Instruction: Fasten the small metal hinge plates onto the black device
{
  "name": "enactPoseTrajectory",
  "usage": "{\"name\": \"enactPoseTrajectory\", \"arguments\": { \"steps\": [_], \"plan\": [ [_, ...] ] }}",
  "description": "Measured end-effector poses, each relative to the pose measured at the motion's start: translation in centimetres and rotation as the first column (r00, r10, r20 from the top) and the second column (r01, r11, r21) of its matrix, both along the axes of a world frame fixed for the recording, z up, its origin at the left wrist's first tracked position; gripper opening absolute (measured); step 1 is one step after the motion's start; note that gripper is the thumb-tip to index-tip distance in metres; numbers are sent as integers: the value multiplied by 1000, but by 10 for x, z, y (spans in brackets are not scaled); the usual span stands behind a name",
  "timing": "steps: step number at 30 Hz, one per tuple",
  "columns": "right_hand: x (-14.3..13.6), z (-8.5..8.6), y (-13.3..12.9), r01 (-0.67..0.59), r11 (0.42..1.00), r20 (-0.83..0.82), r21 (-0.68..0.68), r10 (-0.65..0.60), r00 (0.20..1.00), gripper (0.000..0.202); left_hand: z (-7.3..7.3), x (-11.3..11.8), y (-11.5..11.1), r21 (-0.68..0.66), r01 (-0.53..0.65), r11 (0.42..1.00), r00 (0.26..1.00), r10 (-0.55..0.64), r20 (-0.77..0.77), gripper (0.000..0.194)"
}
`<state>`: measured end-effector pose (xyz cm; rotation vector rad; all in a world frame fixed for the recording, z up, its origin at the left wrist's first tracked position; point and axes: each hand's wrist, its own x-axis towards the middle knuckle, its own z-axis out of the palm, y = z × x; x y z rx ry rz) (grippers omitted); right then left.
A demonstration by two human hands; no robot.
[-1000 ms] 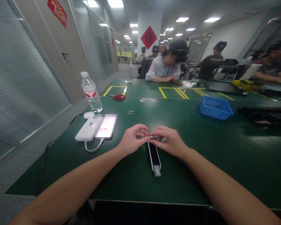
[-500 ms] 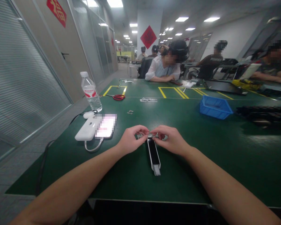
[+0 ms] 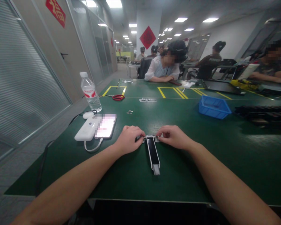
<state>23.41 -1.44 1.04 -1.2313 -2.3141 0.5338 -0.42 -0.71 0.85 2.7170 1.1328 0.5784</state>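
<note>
A slim black device with a white edge (image 3: 153,151) lies lengthwise on the green table, a grey tab (image 3: 156,169) at its near end. At its far end is a small metallic piece (image 3: 150,136). My left hand (image 3: 131,139) is closed at the left of that end, fingertips pinched on something too small to make out. On the right, my right hand (image 3: 174,137) pinches something small and shiny that I cannot make out either. Small pale pieces show under the fingertips of both hands.
Left on the green table (image 3: 178,181) are a white power bank (image 3: 85,128), a lit phone (image 3: 106,126) and a water bottle (image 3: 90,93). Farther back lie red scissors (image 3: 118,97), small rings (image 3: 129,112), white strips (image 3: 148,100) and a blue bin (image 3: 214,107). A person (image 3: 164,67) sits opposite.
My hands have moved apart, left hand to the left and right hand slightly right, uncovering the far end of the black device. The device has stayed in place.
</note>
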Motion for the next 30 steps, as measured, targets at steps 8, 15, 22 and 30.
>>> {"name": "enactPoseTrajectory", "arguments": {
  "steps": [8, 15, 22, 30],
  "plan": [
    [-1, 0, 0, 92, 992, -12, -83, -93, 996, 11, 0, -1, 0, 4, 10, 1000, 999, -10, -34, 15],
    [0, -5, 2, 111, 990, -41, -89, -115, 993, 10, -2, -1, 1, 0, 13, 1000, 1000, -13, -15, 14],
    [-1, -5, 0, 141, 987, -38, -79, -144, 989, 9, 1, 0, -1, -13, 11, 1000, 1000, -11, -17, 14],
    [-1, -4, 2, 38, 999, -48, 3, -38, 998, 4, -1, -1, 0, 1, 17, 1000, 1000, -17, -13, 14]
  ]
}}
